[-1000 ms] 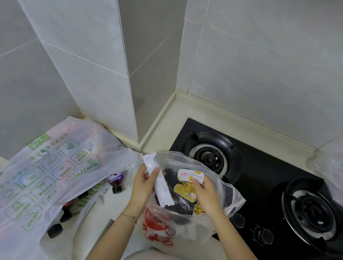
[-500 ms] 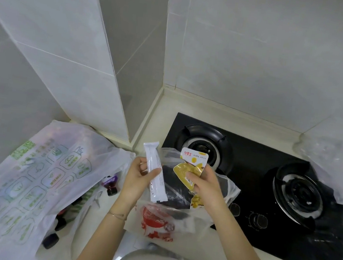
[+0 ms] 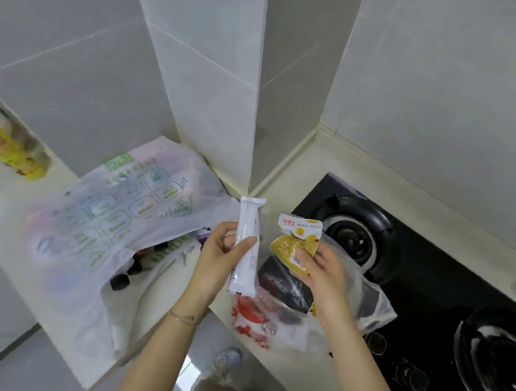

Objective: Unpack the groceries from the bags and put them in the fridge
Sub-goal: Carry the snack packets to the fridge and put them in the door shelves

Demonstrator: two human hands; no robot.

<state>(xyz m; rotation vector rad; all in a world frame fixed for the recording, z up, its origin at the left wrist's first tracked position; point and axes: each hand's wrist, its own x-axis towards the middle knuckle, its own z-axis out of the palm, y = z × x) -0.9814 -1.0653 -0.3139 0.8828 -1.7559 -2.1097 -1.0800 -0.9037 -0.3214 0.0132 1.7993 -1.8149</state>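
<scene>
The left hand is gripping a long white packet around its middle, thumb across the front and fingers curled behind. The packet is standing nearly upright in the air above the counter edge. The right hand is pinching a yellow pouch with a white printed top, thumb pressing on its lower face. It is holding the pouch just beside the white packet, the two apart.

Both items are hanging above a small clear bag that is lying open on the counter, partly overlapping the front left corner of the black stove. Inside this bag a dark packet and a red-printed item are showing through the film; what they are cannot be told.

To the left, a large printed bag is lying on its side on the counter with its mouth toward the person, and dark bottle caps are showing at the opening. A thin bracelet is circling the left wrist. The stove's left burner is sitting close behind the yellow pouch. A yellow bottle is standing at the far left of the counter, well apart from the bags. A shoe is showing on the floor below the counter edge.
</scene>
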